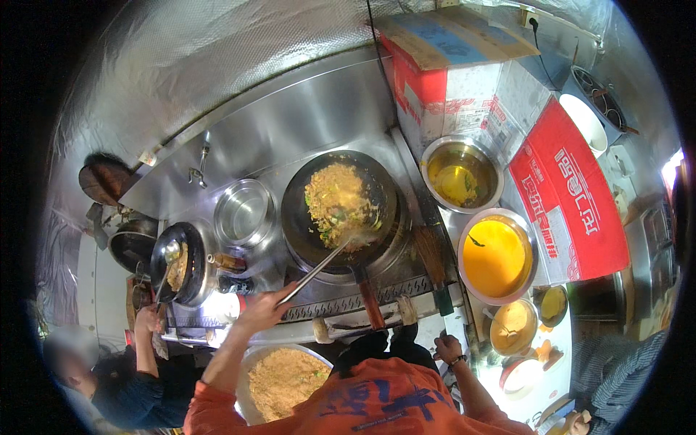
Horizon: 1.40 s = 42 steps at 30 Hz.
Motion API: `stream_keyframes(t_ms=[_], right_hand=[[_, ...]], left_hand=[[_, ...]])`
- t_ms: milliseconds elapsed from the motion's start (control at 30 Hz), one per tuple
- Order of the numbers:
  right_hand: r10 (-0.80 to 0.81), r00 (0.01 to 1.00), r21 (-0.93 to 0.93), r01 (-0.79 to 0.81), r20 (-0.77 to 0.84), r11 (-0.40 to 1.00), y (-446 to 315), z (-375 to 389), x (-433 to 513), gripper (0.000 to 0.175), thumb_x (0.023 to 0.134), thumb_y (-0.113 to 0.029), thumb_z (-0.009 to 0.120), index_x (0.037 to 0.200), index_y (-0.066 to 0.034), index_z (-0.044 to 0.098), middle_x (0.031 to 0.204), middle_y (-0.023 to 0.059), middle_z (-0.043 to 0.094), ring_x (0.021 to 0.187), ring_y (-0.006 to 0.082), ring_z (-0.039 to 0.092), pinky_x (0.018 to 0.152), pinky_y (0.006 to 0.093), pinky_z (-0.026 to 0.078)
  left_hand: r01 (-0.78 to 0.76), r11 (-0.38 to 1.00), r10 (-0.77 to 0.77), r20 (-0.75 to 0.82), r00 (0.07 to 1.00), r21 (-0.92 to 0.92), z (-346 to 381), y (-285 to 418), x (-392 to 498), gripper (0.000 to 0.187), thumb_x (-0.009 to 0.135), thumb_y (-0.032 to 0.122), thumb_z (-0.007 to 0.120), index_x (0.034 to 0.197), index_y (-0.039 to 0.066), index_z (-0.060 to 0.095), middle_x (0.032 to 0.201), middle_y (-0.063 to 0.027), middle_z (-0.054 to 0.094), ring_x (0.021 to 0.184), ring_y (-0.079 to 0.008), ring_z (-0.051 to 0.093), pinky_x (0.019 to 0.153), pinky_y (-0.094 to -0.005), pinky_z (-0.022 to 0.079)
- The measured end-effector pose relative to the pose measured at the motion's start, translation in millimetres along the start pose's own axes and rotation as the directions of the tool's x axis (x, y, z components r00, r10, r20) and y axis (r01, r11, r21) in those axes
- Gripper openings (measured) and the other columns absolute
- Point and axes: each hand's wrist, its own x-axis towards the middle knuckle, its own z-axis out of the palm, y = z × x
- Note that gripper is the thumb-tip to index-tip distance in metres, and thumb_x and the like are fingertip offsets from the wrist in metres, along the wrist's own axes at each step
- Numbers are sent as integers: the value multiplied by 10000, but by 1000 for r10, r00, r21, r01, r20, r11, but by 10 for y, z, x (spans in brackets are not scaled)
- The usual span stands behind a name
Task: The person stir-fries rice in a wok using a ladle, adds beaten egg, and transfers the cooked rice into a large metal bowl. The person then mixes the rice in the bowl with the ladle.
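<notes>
My left hand (266,310) grips the long metal handle of a cooking ladle (319,271). Its far end reaches into fried rice (340,196) with green bits in a black wok (295,212); the head is hidden in the food and steam. The wok sits on a stove burner, and its wooden handle (372,304) points towards me with no hand on it. My right hand (449,348) hangs low by the stove's front right corner, fingers curled. Whether it holds anything is unclear. A large basin (243,375) of orange-tinted rice stands below my left forearm.
Right of the stove are a metal bowl (493,168) of yellow liquid, a bowl (463,263) of orange-yellow liquid and a cardboard box (576,201). A brush (431,247) lies beside the wok. At left, a co-worker's hand (145,319) works a ladle in another wok (197,255).
</notes>
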Motion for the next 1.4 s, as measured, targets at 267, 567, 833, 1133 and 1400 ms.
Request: stream_keyframes(t_ms=[267, 567, 833, 1133, 1400], right_hand=[[-78, 997, -120, 79, 19, 990, 26, 293, 367, 409, 875, -344, 679, 918, 61, 638, 667, 123, 708, 572, 230, 726, 557, 357, 588], [-198, 976, 104, 189, 86, 977, -823, 277, 83, 424, 947, -336, 692, 936, 83, 627, 729, 128, 699, 604, 207, 713, 541, 325, 582], [-191, 886, 272, 77, 423, 959, -2296, 1246, 394, 394, 912, -409, 749, 937, -23, 681, 720, 65, 643, 593, 194, 658, 506, 358, 556], [-120, 886, 56, 105, 448, 993, -2865, 747, -605, 242, 882, -216, 673, 945, 16, 645, 654, 96, 643, 517, 198, 638, 500, 364, 531], [-127, 837, -46, 178, 533, 983, -2703, 363, -1039, 351, 906, -240, 616, 660, 10, 626, 669, 146, 691, 571, 225, 683, 524, 343, 550]], left_hand=[[98, 995, -89, -214, 973, 31, 345, -77, 988, 546, 951, 174, 640, 1482, 166, 515, 1171, -274, 658, 1085, -474, 626, 919, -523, 525], [136, 989, -135, -25, 991, 64, 306, -170, 66, 616, 945, 177, 655, 1525, 254, 463, 977, -267, 712, 904, -476, 686, 806, -523, 568], [191, 975, -147, -308, 940, 115, 276, -569, 741, 556, 942, 151, 646, 1480, 140, 509, 1009, -311, 676, 950, -501, 655, 827, -570, 531], [62, 994, -72, 114, 991, 84, -442, -179, -669, 568, 979, 169, 639, 1525, 164, 481, 963, -238, 730, 826, -379, 721, 734, -483, 552], [165, 986, -165, 48, 985, 17, -67, 696, -136, 595, 973, 132, 639, 1535, 121, 446, 1002, -310, 685, 942, -441, 686, 788, -562, 501]])
